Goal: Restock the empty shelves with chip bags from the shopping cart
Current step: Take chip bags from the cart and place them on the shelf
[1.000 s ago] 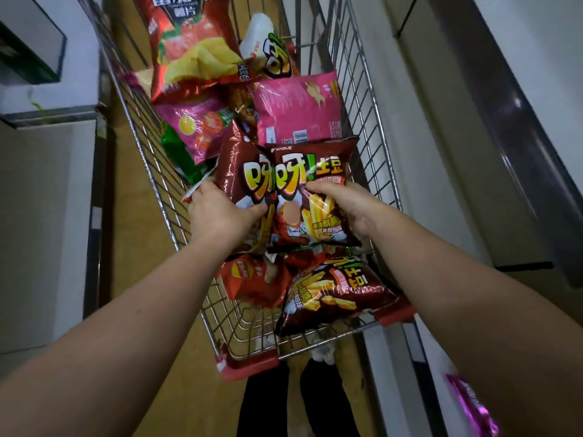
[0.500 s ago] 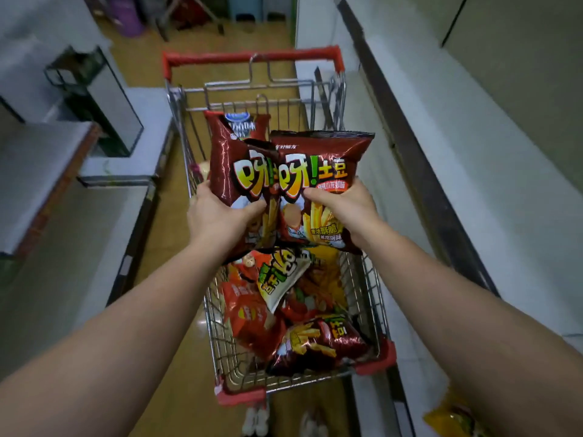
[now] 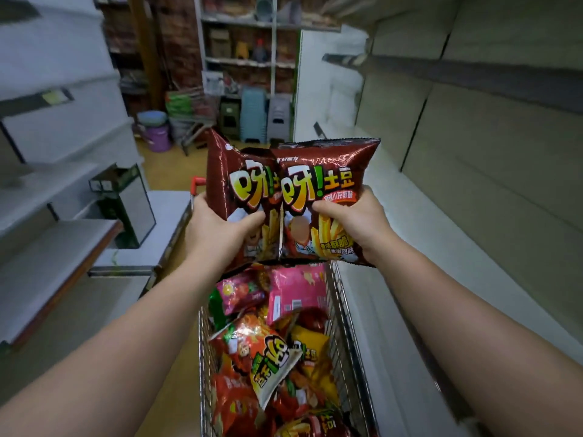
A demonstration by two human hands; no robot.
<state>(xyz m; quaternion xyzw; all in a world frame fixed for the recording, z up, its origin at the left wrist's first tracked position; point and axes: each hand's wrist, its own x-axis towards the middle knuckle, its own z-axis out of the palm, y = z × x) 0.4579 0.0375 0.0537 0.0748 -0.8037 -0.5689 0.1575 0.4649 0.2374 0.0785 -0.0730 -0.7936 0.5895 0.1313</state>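
A person's left hand (image 3: 220, 230) and right hand (image 3: 356, 220) each grip a dark red chip bag, the left bag (image 3: 239, 190) overlapped by the right bag (image 3: 325, 184), held upright above a wire shopping cart (image 3: 347, 326) piled with more chip bags (image 3: 268, 351), between bare shelves (image 3: 473, 184) in a store aisle.

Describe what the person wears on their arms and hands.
Nothing is visible on either. The left hand and right hand are bare: no gloves, rings, watch or bracelet in view. Both forearms are uncovered right to the frame's edge, so no sleeves show.
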